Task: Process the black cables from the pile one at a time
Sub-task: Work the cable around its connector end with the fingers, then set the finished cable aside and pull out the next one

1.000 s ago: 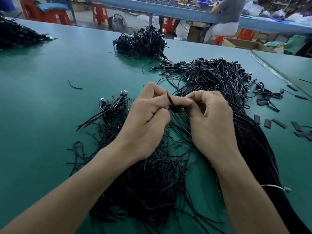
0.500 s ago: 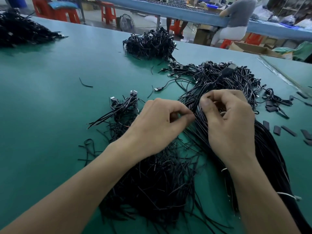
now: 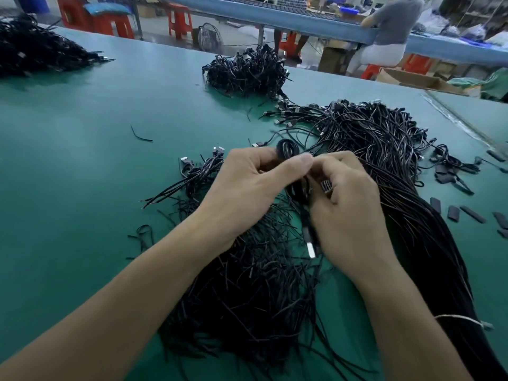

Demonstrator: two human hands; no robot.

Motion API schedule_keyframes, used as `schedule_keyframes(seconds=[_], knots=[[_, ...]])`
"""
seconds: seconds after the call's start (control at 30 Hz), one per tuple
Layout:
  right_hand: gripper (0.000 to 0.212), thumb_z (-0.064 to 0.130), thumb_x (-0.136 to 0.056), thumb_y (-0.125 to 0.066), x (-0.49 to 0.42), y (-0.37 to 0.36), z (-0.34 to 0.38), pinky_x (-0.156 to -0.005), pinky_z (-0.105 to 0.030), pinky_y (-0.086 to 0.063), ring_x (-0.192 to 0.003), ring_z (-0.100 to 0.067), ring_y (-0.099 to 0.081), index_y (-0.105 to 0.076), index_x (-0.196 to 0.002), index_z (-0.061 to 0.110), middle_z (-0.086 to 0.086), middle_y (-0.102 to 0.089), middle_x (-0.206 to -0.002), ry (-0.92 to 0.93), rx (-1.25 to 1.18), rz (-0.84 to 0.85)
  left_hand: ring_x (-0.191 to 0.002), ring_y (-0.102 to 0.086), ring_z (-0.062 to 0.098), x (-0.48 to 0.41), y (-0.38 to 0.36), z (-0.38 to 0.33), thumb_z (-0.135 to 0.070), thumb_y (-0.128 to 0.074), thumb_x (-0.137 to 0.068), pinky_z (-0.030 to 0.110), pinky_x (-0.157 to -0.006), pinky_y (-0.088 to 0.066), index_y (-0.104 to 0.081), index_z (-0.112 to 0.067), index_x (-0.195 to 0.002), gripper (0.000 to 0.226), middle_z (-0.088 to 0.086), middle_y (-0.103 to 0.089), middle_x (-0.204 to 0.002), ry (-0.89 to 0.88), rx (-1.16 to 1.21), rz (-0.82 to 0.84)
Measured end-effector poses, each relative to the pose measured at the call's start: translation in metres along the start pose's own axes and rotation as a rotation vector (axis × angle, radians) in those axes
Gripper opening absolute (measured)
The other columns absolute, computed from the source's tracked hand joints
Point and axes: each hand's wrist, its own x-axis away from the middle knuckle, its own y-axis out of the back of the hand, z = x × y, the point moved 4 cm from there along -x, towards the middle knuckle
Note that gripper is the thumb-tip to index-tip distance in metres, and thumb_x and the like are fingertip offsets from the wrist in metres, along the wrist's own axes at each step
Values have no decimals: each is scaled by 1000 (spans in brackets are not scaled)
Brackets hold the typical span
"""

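Over the green counter, left hand fingers pinch a coiled black cable, loop showing above the thumb; right hand fingers curl round it lower down, plug end dangling between wrists, pile just right.

The worktop is plain teal green, and nearly everything on it is black: the long cable pile, the coiled cable with its silver plug, the loose wire ends, the far heap, the left heap and the flat sleeves. A thin white tie rings the long pile. Behind, the stools are orange-red, one under a blue cushion, the long bench is pale blue, a box is cardboard brown, and a seated person wears a grey top and white trousers.
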Motion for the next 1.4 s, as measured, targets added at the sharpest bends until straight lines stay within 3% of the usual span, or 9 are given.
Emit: schedule_keyframes(seconds=[0.07,0.23,0.4,0.57,0.73,0.97,1.07,1.23,1.4], knots=[[17,10,-97,-58,1,-2,-7,-80,-8,-42,-97,1,-55,-70,-105,19,10,-56,-102,-51,-22,21,-61,-59,0,-1,0,-1,-17,-74,-89,14,-63,-51,-77,-15,-91,4,-5,-71,-67,-40,-9,19],[14,16,-98,-58,-1,-5,-24,-90,-34,-53,-95,-11,-63,-69,-94,23,3,-64,-104,-206,-183,18,-81,-70,30,0,0,-2,-21,-77,-84,49,-87,-57,-77,-21,-100,16,11,-75,-90,-83,-130,50],[18,21,-99,-59,1,-7,-30,-75,-63,-53,-74,-42,-62,-70,-85,17,-17,-72,-85,-334,-339,53,-61,-66,0,1,1,4,-36,-75,-86,13,-57,-46,-64,-35,-90,12,-12,-72,-81,-76,-301,45],[17,25,-95,-65,1,-7,-28,-66,-34,-54,-65,-13,-58,-73,-82,17,3,-68,-70,-338,-430,42,-68,-69,12,-1,2,2,-30,-64,-90,35,-65,-59,-58,-31,-96,9,-7,-70,-86,-80,-386,55],[10,22,-94,-66,-1,4,-41,-57,-14,-47,-64,-2,-61,-70,-86,26,15,-66,-70,-347,-377,-66,-61,-67,18,-13,35,2,-19,-59,-99,29,-50,-57,-62,-18,-121,22,-9,-65,-80,-59,-337,-234],[14,22,-93,-64,0,15,-64,-54,-13,-48,-61,-3,-63,-67,-81,28,10,-66,-71,-398,-106,-142,-91,-65,-2,-18,68,11,-16,-72,-90,22,-81,-55,-71,-30,-105,20,-18,-65,-100,-152,-448,-511],[13,24,-94,-63,3,17,-67,-49,-11,-44,-63,-3,-63,-65,-82,28,12,-65,-73,-411,97,-61,-97,-48,12,-12,75,9,-7,-71,-87,24,-85,-42,-75,-30,-107,31,-8,-45,-103,-273,-684,-638],[4,26,-93,-65,12,3,-71,-79,-39,-57,-81,-13,-64,-67,-97,28,7,-66,-90,-499,396,244,-88,-56,23,-12,81,30,8,-60,-89,34,-78,-47,-76,-25,-108,42,0,-54,-99,-125,-862,-514],[25,28,-94,-64,15,3,-70,-70,-33,-45,-87,-18,-53,-60,-119,28,2,-56,-113,-536,566,245,-96,-62,36,-14,90,45,12,-44,-86,43,-83,-50,-75,-32,-106,57,11,-69,-112,105,-968,-449]])
